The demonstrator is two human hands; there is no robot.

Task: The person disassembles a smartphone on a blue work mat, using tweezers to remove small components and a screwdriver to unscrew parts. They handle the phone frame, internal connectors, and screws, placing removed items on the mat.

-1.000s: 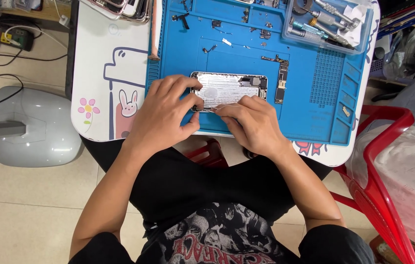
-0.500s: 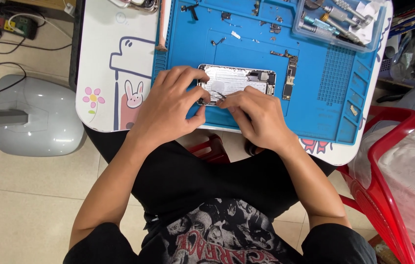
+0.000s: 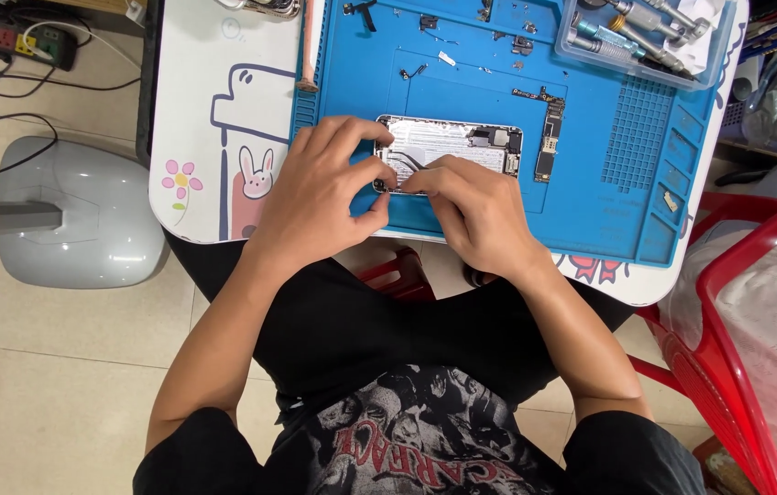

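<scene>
Blue mat (image 3: 498, 82) — opened phone (image 3: 462, 147) under both hands

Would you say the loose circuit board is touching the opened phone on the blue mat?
Apart: the head view shows a strip of blue mat between the circuit board and the opened phone.

Table: a small white table (image 3: 224, 64) with a cartoon rabbit and a flower drawing, standing on a tiled floor (image 3: 59, 367).
Mat: a blue work mat (image 3: 608, 183) covers most of the table.
On the mat: an opened phone (image 3: 453, 147), a circuit board (image 3: 549, 133), small parts, and a clear tray of tools (image 3: 645, 37).
</scene>
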